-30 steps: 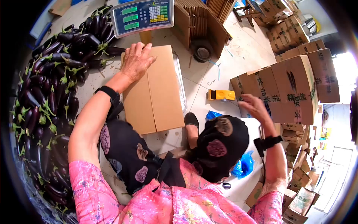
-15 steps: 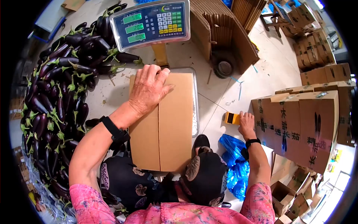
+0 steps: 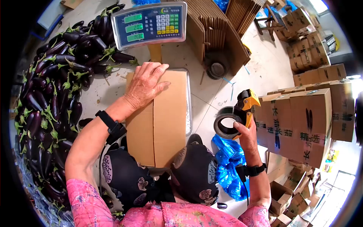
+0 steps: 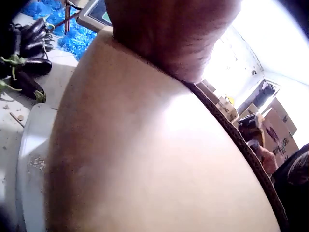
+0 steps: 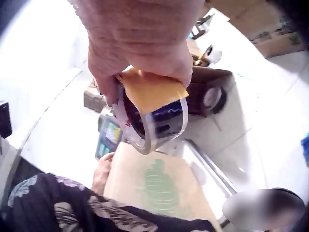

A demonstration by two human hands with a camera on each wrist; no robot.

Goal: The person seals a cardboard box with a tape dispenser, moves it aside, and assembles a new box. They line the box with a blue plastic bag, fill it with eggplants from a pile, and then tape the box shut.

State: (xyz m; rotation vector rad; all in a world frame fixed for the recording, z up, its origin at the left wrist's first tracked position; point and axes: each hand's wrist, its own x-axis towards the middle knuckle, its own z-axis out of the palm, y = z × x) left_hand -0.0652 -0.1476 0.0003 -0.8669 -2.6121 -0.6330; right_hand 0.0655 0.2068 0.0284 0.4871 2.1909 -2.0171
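A closed cardboard box (image 3: 170, 125) stands between the knees, its two top flaps meeting along a middle seam. My left hand (image 3: 145, 86) rests on the far left part of its top, fingertips at the far edge. Close up in the left wrist view, the box top (image 4: 140, 154) lies under that hand. Off to the right of the box, my right hand (image 3: 247, 134) grips a yellow and black tape dispenser (image 3: 247, 103) in the air. Its large tape roll (image 5: 169, 123) faces the camera in the right wrist view. The hand hides part of the handle.
Beneath the box is a scale's metal platform (image 3: 188, 121), with the scale display (image 3: 149, 24) behind. Eggplants (image 3: 53, 87) are heaped at left. Printed cartons (image 3: 298, 121) stand at right, near blue plastic bags (image 3: 230, 170). Folded cardboard (image 3: 217, 34) stands at the back.
My right hand reached down to the yellow dispenser on the floor, took hold of it and raised it, turning the tape roll into sight. The left hand has stayed on the box.
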